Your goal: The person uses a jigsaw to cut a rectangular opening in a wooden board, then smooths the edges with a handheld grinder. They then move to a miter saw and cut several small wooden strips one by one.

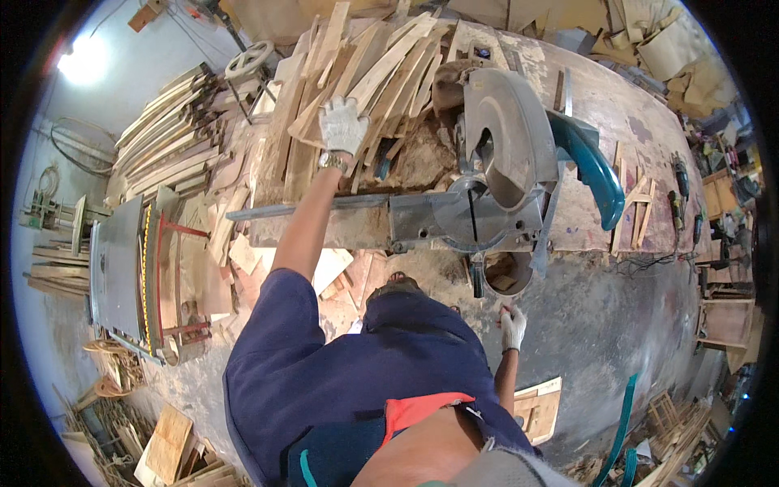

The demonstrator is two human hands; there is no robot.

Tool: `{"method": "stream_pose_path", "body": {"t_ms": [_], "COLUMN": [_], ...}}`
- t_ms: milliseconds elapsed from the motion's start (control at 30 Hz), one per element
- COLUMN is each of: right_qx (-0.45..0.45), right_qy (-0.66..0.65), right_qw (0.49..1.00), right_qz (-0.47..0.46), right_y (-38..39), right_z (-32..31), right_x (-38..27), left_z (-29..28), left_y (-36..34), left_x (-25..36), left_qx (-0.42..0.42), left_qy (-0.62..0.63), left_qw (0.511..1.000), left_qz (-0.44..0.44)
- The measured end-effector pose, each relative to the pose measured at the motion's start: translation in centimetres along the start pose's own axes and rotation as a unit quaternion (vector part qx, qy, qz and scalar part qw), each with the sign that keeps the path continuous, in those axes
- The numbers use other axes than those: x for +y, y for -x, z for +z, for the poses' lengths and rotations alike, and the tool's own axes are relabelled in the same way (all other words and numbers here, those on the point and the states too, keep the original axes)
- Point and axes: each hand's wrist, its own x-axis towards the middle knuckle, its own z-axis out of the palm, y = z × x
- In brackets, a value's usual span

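Observation:
My left hand (341, 126), in a white knitted glove, rests with its fingers stretched out over a wooden board (312, 120) at the near end of a pile of long wooden strips (381, 69). A watch (334, 161) circles that wrist. To its right stands a miter saw (507, 138) with a teal handle (596, 166), its head raised above the grey base (422, 219). My right hand (511, 328), also gloved, hangs low beside a round container (521, 286) holding wood scraps. Its fingers are curled; a small reddish bit shows at the tips, too small to name.
A worn worktable (641, 118) carries the saw, with wood pieces (639, 213) and power tools (680, 178) at its right. Stacked planks (166, 138) stand at the left behind a grey-topped machine (120, 268). Offcuts (329, 268) litter the floor; cables (645, 264) hang off the table edge.

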Motion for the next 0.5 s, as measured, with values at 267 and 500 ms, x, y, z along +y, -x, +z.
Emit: {"method": "stream_pose_path", "body": {"t_ms": [267, 500], "right_qx": [0.023, -0.02], "right_qy": [0.005, 0.064], "right_qw": [1.0, 0.997], "right_qz": [0.013, 0.023], "right_y": [3.7, 3.8], "right_z": [-0.3, -0.7], "right_x": [4.7, 3.6], "left_z": [5.5, 2.6], "left_y": [-5.2, -1.8], "left_x": [-4.1, -6.6], "left_qx": [-0.196, -0.126], "left_qy": [-0.019, 0.048], "left_qw": [0.973, 0.986], "left_qz": [-0.12, -0.094]}}
